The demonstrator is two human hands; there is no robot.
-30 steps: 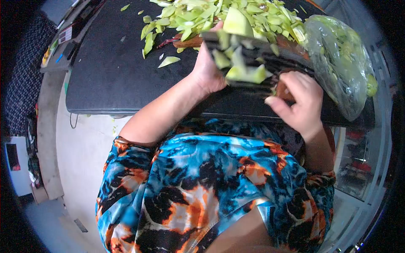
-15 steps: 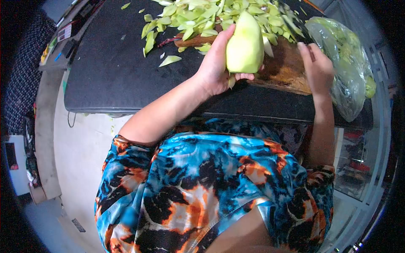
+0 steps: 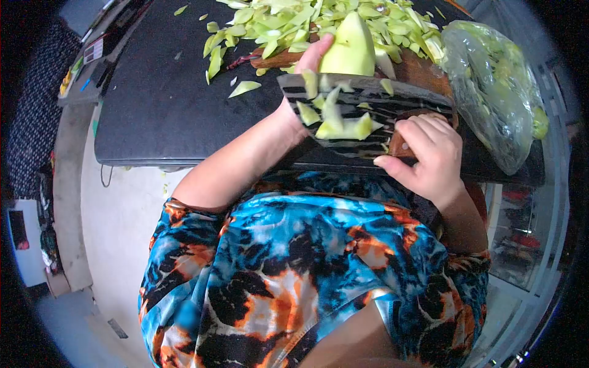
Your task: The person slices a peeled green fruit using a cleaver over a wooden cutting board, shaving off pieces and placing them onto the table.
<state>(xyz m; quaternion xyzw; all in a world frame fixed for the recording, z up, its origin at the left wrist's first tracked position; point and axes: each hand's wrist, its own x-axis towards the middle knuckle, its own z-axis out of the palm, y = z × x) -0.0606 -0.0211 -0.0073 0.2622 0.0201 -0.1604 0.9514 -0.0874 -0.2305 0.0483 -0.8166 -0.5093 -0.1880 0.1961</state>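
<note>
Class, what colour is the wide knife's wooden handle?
The wooden knife handle is reddish brown, clearest in the head view.

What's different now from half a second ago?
The right hand swung the cleaver down and leftward, where it now hides the lower part of the peeled fruit. Neither hand let go. The left hand still holds the fruit; the sliced pile and plastic bag stayed put.
</note>
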